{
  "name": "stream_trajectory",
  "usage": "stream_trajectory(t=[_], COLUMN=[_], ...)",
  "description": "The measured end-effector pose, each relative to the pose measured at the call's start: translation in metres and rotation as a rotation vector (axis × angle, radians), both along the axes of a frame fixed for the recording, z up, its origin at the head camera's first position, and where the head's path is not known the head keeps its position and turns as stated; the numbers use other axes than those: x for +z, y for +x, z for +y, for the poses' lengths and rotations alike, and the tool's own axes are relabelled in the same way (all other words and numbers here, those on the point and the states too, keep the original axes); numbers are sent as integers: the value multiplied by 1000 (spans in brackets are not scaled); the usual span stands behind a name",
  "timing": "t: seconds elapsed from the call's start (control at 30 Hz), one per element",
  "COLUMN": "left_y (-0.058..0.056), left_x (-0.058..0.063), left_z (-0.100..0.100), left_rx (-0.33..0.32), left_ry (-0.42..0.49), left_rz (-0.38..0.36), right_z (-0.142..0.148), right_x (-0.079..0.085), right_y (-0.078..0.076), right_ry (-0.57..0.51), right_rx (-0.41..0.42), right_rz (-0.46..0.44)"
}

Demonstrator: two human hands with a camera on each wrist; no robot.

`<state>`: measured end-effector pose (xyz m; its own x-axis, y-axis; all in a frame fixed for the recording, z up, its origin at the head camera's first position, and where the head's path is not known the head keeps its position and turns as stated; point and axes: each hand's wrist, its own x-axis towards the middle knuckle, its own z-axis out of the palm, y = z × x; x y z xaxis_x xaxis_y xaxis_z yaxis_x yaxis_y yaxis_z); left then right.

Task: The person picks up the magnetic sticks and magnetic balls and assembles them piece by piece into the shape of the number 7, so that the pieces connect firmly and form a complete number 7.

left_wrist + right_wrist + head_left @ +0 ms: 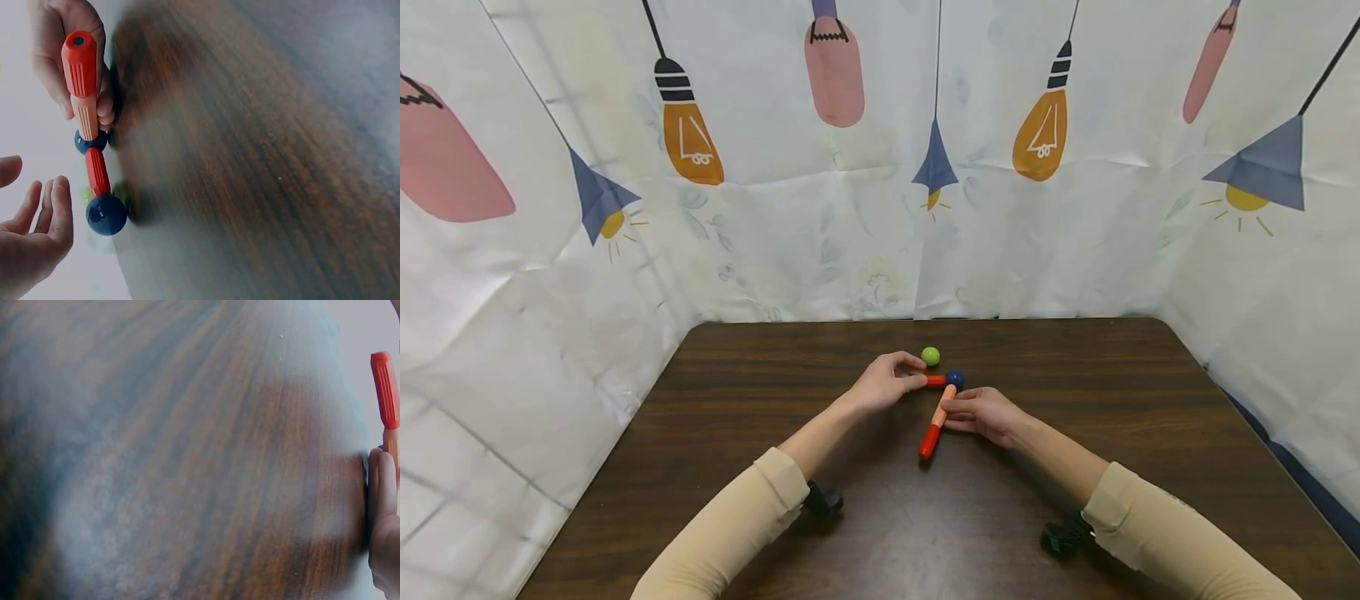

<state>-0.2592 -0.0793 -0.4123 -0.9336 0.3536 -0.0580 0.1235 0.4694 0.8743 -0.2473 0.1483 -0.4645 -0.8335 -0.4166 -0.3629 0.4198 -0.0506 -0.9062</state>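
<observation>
A joined piece of rods and balls lies between the two hands. In the head view a peach rod (943,406) runs from a dark blue ball (955,379) toward a red rod (929,442) at its near end. A second, shorter red rod (97,171) leads from that ball to another blue ball (106,214), hidden behind the left hand in the head view. My right hand (988,416) pinches the peach rod between thumb and fingers. My left hand (887,382) is beside the other blue ball, its fingers loosely curved and apart from it in the left wrist view.
A green ball (930,357) sits on the dark wooden table (760,392) just beyond the left fingertips. A patterned white curtain (880,250) hangs along the table's far side. Black wrist devices (823,501) are at both sleeves.
</observation>
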Motion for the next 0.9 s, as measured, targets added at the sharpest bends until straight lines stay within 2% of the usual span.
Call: stream_trajectory(t=[0.4, 0.67, 0.9], left_y=[-14, -28, -36], left_x=[-5, -13, -17], left_z=[1, 6, 8], left_rx=[30, 69, 107], left_ry=[-17, -3, -13], left_rz=[42, 64, 76], right_z=[-1, 1, 2], right_x=[1, 0, -1], right_y=[0, 0, 0], right_ry=[4, -3, -5], right_rx=[-2, 8, 7], right_rz=[-15, -2, -3])
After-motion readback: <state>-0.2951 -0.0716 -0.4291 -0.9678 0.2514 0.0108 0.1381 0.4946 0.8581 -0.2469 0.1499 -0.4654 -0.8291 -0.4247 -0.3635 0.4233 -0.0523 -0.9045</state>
